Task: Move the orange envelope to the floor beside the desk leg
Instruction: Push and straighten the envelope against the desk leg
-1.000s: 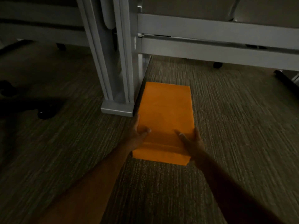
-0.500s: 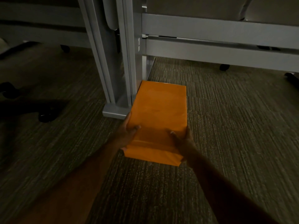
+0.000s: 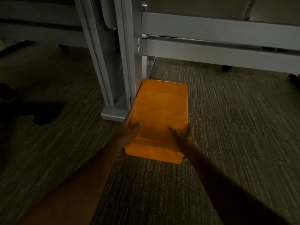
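Low at centre frame, you hold the orange envelope (image 3: 159,114) between both hands, left hand (image 3: 129,129) and right hand (image 3: 185,137) clasping its near edges, thumbs on top. It lies just beside the grey desk leg (image 3: 116,65), over dim carpet (image 3: 235,127).

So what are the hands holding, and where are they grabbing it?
The orange envelope, by its two long side edges near the close end: left hand on one edge, right hand on the other.
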The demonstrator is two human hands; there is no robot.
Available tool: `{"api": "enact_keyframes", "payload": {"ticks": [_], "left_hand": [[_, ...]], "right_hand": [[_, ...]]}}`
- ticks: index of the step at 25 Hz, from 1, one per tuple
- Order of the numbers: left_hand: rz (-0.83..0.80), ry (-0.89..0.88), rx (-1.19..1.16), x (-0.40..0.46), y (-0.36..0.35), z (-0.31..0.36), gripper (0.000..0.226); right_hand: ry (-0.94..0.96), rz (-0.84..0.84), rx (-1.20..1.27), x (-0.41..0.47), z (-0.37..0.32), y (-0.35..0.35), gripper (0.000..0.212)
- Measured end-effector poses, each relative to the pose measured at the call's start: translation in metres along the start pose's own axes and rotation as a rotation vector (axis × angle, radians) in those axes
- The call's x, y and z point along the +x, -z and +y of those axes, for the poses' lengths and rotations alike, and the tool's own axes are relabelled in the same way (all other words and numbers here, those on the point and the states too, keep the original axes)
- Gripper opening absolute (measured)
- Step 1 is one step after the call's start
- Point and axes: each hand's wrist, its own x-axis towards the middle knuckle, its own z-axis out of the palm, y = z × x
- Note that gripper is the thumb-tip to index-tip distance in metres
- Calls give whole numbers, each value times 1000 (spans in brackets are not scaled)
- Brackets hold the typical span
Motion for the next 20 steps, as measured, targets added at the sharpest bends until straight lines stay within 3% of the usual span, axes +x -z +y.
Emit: {"api": "enact_keyframes", "payload": {"ticks": [2,4,8,11,13,15,20], "left_hand": [[82,-12,180,-9,-7,10,69],[163,-91,533,-23,-18,13,62],[49,-438,900,-31,-17,-12,68],[9,-513,906,-24,-10,-25,71],[8,-509,894,-22,-12,-23,75],[15,-497,909,-23,-12,-20,84],[-22,-470,861,-22,-11,-16,95]], "right_hand": [[13,-4,-4,-1,-1,1,97],[9,1,-3,-3,-1,1,97],[-31,13,-14,2,2,1,99],[-10,44,-195,-1,3,-4,93],[235,111,-584,-12,6,-7,69],[500,88,-951,-22,13,-8,65],[543,-4,-1139,-31,23,-6,78]]}}
